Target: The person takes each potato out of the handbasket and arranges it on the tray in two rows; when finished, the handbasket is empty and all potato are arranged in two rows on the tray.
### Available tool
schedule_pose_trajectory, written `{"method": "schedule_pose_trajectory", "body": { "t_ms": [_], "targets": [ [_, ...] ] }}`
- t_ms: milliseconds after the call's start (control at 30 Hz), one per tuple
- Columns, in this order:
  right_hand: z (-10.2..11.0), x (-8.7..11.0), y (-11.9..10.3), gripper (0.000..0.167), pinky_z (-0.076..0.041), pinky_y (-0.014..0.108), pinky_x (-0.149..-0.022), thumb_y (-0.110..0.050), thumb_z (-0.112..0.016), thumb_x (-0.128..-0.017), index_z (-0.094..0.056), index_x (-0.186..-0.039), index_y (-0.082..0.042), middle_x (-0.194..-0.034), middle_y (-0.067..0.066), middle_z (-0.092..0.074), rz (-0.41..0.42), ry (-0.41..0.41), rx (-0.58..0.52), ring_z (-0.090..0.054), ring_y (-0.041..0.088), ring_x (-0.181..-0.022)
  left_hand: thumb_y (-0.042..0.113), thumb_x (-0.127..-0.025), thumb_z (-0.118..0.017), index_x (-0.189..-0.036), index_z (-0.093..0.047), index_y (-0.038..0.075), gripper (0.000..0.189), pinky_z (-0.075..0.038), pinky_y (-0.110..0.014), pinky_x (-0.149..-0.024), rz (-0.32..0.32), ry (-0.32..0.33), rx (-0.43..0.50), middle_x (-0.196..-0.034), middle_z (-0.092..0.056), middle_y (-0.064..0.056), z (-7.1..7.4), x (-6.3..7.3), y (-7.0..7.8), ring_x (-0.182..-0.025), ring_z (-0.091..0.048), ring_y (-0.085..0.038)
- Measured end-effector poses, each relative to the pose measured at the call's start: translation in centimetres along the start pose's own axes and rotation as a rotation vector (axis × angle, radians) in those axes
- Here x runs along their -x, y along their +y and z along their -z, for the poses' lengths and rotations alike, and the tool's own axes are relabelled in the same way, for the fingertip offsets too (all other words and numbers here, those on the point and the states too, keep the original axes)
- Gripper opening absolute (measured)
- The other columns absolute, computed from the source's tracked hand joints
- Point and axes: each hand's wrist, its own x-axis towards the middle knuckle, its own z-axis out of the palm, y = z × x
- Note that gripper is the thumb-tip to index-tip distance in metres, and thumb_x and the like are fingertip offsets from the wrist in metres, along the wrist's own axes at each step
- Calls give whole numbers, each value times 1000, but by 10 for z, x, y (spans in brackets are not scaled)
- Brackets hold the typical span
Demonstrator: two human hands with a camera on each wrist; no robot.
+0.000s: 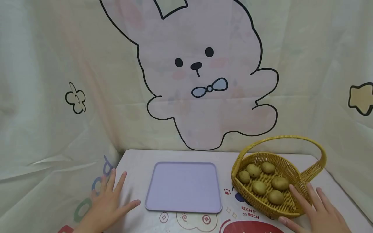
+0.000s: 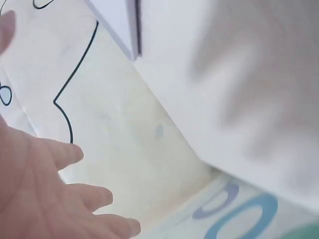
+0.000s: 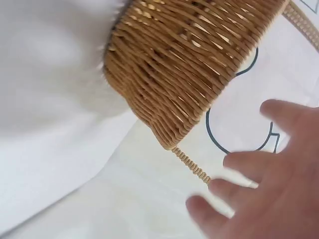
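My left hand (image 1: 106, 202) is spread over the table's left side, left of a flat lavender tray (image 1: 183, 187), and holds nothing. In the left wrist view the fingers (image 2: 94, 196) are extended, with the tray's corner (image 2: 124, 35) at the top. My right hand (image 1: 320, 210) hovers at the near right rim of a yellow woven basket (image 1: 262, 207), fingers spread and holding nothing. Several round, greenish-brown potatoes (image 1: 280, 183) lie in the basket. The right wrist view shows the basket's woven side (image 3: 169, 64) beyond the fingertips (image 3: 202, 209).
The basket's tall arched handle (image 1: 287, 137) rises over its far side. The white table (image 1: 134, 165) carries printed drawings near its front. A cloth backdrop (image 1: 306, 58) with a cartoon animal hangs behind, and more cloth hangs at both sides.
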Motion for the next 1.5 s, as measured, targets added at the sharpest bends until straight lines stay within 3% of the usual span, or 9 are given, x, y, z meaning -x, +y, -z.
{"method": "schedule_pose_trajectory", "body": {
  "t_ms": [133,200,333,500,633,867,1100,1233,1500],
  "targets": [
    [25,-10,3,106,-39,90,-91,-73,-69,-94,-30,-171,-11,-165,46,-24,122,-25,-147,-34,72,-136,54,-92,-83,-164,-43,6,96,-43,-76,-109,-59,69,93,-168,-37,-32,-10,-19,8,-146,-47,-59],
    [35,-14,3,98,-43,87,-90,-64,-74,-95,-38,-167,-7,-162,45,-32,169,-35,-208,-41,71,-133,44,-94,-84,-153,-56,1,78,-56,-64,-102,-41,68,172,-156,-55,-30,-15,-29,11,-132,-64,-50],
    [52,-21,1,82,-53,77,-89,-53,-79,-96,-53,-157,-5,-152,38,-54,235,-39,-263,-58,61,-127,38,-99,-80,-140,-71,4,54,-64,-42,-90,145,-39,354,-128,-78,-14,-26,-49,17,-105,-79,-26],
    [69,-37,0,64,-65,42,-81,-46,-77,-100,-63,-150,-9,-139,23,-71,293,-124,-318,-75,39,-112,33,-100,-77,-141,-67,-3,56,-64,-32,-71,397,-172,598,-109,-78,-13,-42,-73,21,-79,-77,-17],
    [75,-51,0,59,-63,28,-81,-43,-76,-101,-64,-149,-9,-137,15,-74,349,-206,-360,-77,26,-111,30,-99,-76,-133,-69,-6,50,-63,-32,-70,471,-199,663,-105,-78,-15,-53,-85,25,-74,-74,-18],
    [78,-70,-3,57,-62,29,-85,-36,-83,-95,-70,-142,-6,-133,13,-76,457,-266,-365,-76,13,-111,16,-94,-78,-112,-79,-4,26,-62,-33,-71,464,-224,666,-98,-78,-11,-64,-91,29,-76,-74,-18],
    [77,-86,-8,49,-63,42,-93,-29,-87,-90,-76,-131,-5,-127,11,-78,406,-340,-344,-75,34,-115,10,-91,-80,-111,-78,-5,25,-62,-32,-71,458,-243,714,-95,-78,-9,-66,-90,29,-77,-74,-18],
    [72,-92,-11,45,-60,54,-97,-30,-89,-85,-80,-124,-10,-122,5,-80,404,-357,-304,-74,34,-115,12,-90,-83,-110,-79,-3,26,-61,-31,-69,465,-255,726,-92,-77,-6,-70,-91,24,-75,-72,-17],
    [63,-106,-17,41,-59,59,-98,-14,-92,-79,-82,-118,-11,-115,3,-80,338,-448,-321,-74,27,-108,17,-89,-85,-112,-79,-2,30,-58,-27,-66,456,-270,764,-84,-73,-4,-74,-92,13,-70,-68,-15]
  ]
}}
